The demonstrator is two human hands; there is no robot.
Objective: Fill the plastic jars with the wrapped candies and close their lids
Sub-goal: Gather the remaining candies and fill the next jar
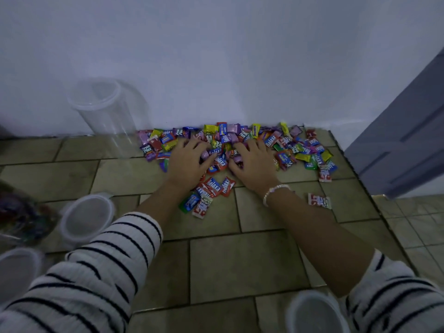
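Note:
A heap of wrapped candies [240,138] in many colours lies on the tiled floor against the white wall. My left hand [186,164] rests on the heap's left middle, fingers curled down round some candies. My right hand [252,165], with a bead bracelet at the wrist, lies just to its right, fingers also curled into the candies. An empty clear plastic jar [108,109] stands open by the wall, left of the heap. A jar filled with candies [21,212] shows blurred at the left edge.
Three white-rimmed translucent pieces that look like lids lie on the floor: one [86,217] near my left sleeve, one [16,267] at the lower left, one [314,313] at the bottom right. A grey door [403,145] stands at the right. A few stray candies [319,200] lie apart.

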